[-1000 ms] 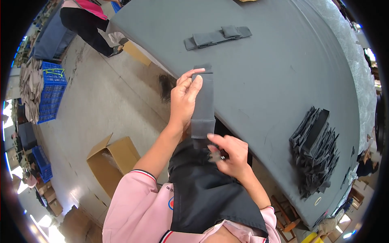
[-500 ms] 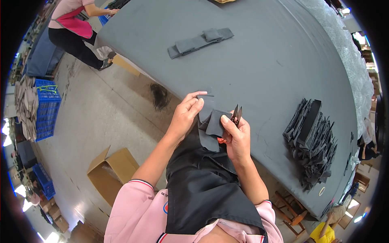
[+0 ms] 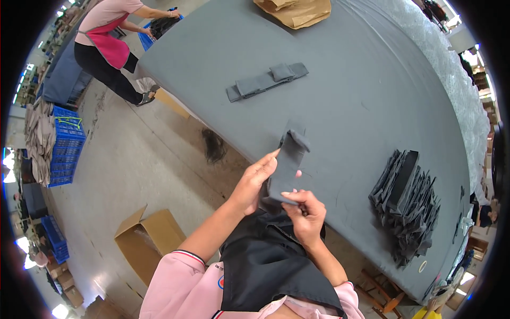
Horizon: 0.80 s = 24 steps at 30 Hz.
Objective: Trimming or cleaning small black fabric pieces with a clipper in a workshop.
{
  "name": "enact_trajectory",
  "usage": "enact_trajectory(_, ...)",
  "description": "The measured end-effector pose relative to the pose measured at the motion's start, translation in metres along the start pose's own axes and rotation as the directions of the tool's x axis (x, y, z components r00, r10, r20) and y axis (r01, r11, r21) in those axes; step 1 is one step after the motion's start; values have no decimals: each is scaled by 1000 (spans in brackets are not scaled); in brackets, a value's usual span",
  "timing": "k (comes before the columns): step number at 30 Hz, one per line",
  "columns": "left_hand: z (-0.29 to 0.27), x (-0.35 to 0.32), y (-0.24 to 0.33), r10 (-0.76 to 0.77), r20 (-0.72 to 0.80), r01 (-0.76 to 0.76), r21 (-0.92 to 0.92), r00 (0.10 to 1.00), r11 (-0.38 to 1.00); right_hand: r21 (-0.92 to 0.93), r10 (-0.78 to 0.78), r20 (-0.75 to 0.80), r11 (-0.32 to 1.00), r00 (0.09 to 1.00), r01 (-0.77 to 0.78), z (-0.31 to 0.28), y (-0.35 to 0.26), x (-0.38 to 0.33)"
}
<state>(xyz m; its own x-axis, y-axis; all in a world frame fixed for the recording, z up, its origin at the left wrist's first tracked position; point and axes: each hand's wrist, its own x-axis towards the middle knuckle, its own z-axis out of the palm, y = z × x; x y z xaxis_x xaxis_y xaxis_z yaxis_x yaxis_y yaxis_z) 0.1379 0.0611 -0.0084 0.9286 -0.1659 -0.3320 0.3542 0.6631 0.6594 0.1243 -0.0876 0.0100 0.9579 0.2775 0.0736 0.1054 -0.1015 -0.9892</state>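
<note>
Shirt writing: tiny lettering above a round emblem on the pink shirt, beside the black apron; too small to read.
Left hand: gripping the left edge of a grey fabric strip, fingers mostly hidden behind.
Right hand: pinching the strip's near end; dark object within, largely covered, hard to make out.
Strip position: over the near edge of the grey table, far end folded.
Brown paper: cut off by the upper border.
</note>
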Motion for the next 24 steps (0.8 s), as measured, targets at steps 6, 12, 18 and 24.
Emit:
enact_trajectory(6,0,0,-2,-87,-108,75,-111,990,991,299,216,18,931,976,-212,0,3,11)
enact_trajectory(12,4,4,8,-39,-93,32,-84,995,996,-6,102,209,995,972,-103,-1,3,1)
enact_trajectory(18,-15,28,1,186,-39,-149,449,982,881,-20,278,260,959,925,-283,-21,7,-3)
enact_trajectory(24,-29,80,67,415,233,-345,912,880,220,135,406,-7,906,914,-401,-65,7,-4)
